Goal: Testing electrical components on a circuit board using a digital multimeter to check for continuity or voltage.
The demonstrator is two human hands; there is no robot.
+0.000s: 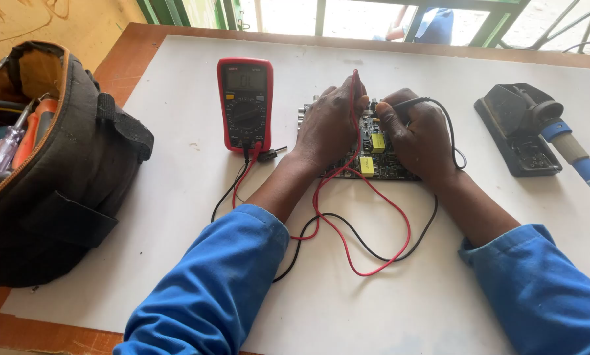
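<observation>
Tool bag [45, 164] overhangs table's left edge; open white sheet [177, 197] beside it. Multimeter [245, 104] near left hand [328, 125], closed around red probe [355, 92]. Circuit board [374, 154] mid-table under both hands. Right hand [418, 135] pinches black probe [410, 102]. Soldering iron stand [518, 128] far right, well apart.

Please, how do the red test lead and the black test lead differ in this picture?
The red test lead is held in the left hand, and the black test lead in the right hand. The red test lead passes over the left hand and across the circuit board; the black test lead bends around the right hand's outer side. Both run from the red multimeter and loop over the white table sheet.
</observation>
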